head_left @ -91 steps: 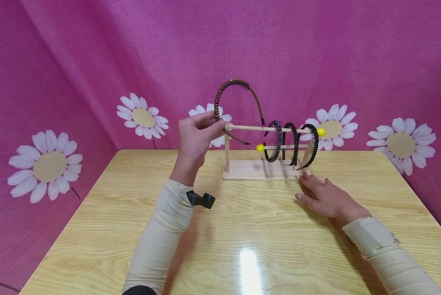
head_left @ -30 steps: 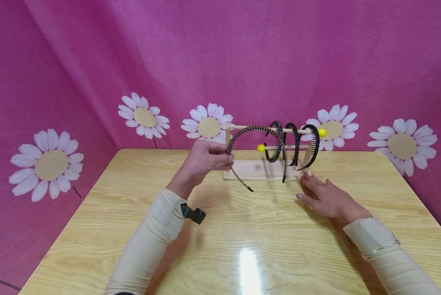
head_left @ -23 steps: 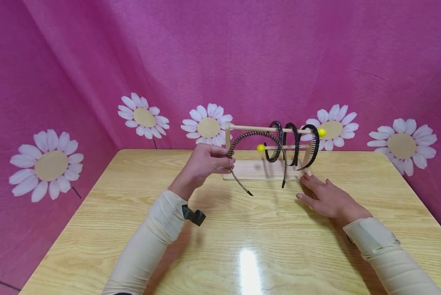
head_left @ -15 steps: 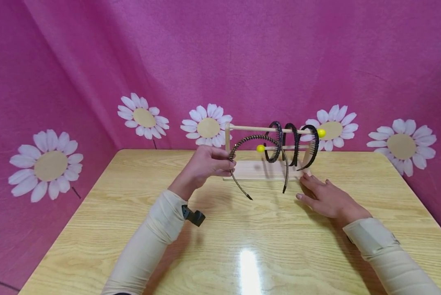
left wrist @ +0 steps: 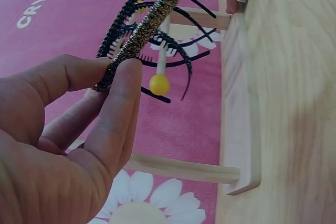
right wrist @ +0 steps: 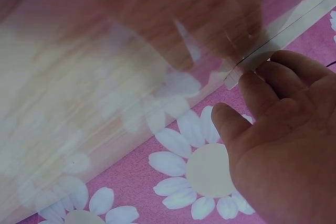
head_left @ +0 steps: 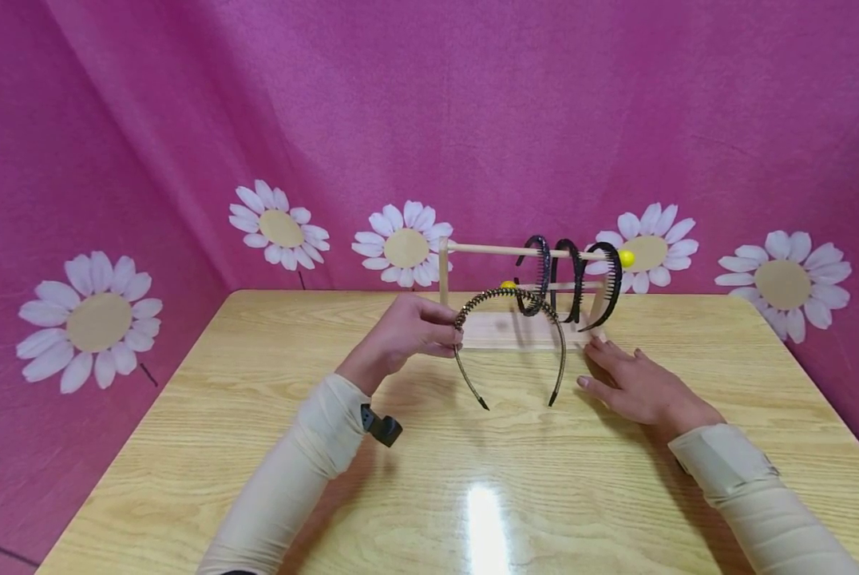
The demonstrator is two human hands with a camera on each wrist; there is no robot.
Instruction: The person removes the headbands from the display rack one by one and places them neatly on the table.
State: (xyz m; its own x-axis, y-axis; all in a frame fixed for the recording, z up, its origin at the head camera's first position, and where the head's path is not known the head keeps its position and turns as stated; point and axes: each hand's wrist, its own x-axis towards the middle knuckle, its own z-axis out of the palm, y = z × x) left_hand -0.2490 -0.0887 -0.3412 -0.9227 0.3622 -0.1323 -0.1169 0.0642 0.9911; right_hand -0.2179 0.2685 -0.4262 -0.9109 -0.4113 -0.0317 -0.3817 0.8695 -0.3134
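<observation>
My left hand [head_left: 417,334] pinches a thin gold-and-black headband [head_left: 562,351] by its left side, between thumb and fingers. The headband is held upright in front of the wooden rack, its two black-tipped ends pointing down toward the table. In the left wrist view the beaded headband [left wrist: 152,22] runs up and away from my fingertips. My right hand [head_left: 641,387] lies on the table with fingers extended, fingertips at the right front corner of the rack's base [head_left: 494,339]. Three dark toothed headbands, among them a black headband [head_left: 611,295], hang on the rack's rods.
The rack has an upper rod [head_left: 490,251] ending in a yellow ball [head_left: 627,259] at right. A lower rod ends in another yellow ball [left wrist: 159,84] at left. The wooden table [head_left: 544,495] meets a pink curtain [head_left: 516,112] with white flowers behind.
My left hand has brought the gold-and-black headband from above the upper rod's left end down and forward, in front of the rack. My right hand has stayed at the base corner.
</observation>
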